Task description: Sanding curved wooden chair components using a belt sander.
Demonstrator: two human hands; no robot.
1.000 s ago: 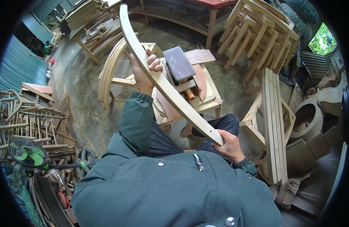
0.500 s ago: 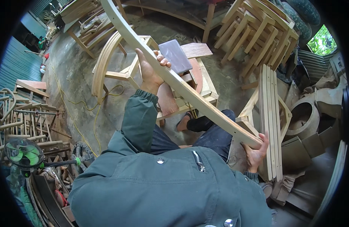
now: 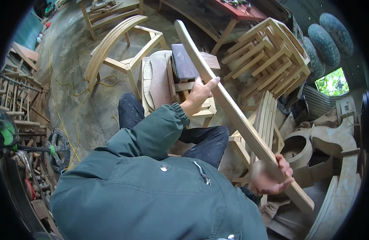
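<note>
A long, gently curved pale wooden slat (image 3: 236, 114) slants from the upper middle to the lower right in front of me. My left hand (image 3: 198, 97) grips its left edge at about mid-upper length, thumb lying across the wood. Nearer the lower end, my right hand (image 3: 274, 178) is wrapped round the slat, fingers over its far edge; a blurred patch covers part of that hand. Past my left hand stands a low wooden stand (image 3: 208, 110), with a grey-purple flat rectangular block (image 3: 183, 62) on it and a thin curved board (image 3: 159, 76) beside it.
A wooden frame with stacked curved slats (image 3: 112, 44) stands left, a yellow cord (image 3: 56, 116) on the floor. Stacked wooden frames (image 3: 268, 60) rise at the right, near more straight slats (image 3: 266, 116). A large grey duct-like casing (image 3: 300, 148) sits right; a green fan (image 3: 6, 128) is left.
The slat has swung to a steeper slant and shifted right, its lower end now past my right hand. Both hands moved with it. My view has turned, so the surroundings shift left.
</note>
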